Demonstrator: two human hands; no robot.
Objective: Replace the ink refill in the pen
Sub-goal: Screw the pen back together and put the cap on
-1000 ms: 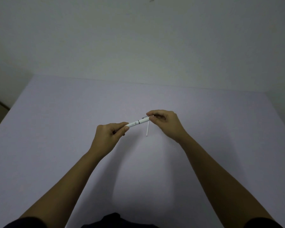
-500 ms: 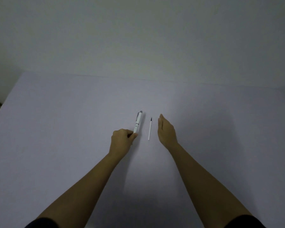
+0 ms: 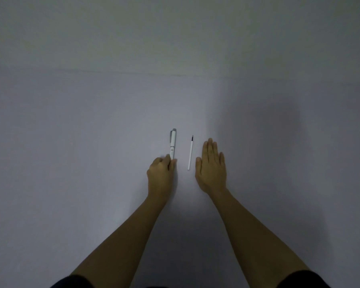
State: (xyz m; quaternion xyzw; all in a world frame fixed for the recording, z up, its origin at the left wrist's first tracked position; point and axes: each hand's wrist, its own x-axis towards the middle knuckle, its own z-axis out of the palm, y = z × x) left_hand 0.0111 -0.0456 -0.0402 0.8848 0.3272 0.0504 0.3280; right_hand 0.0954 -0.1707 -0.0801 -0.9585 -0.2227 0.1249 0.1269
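Note:
A white pen with a grey clip lies on the pale table, pointing away from me. My left hand pinches its near end between thumb and fingers. A thin white ink refill with a dark tip lies loose on the table just right of the pen, parallel to it. My right hand rests flat on the table right of the refill, palm down, fingers straight, touching nothing else.
The pale table runs back to a plain wall. A dim shadow falls across the right side of the table. Dark sleeves show at the bottom edge.
A second ago both hands held the pen in the air above the refill. The pen now lies on the table, my right hand has let go and lies flat beside the refill.

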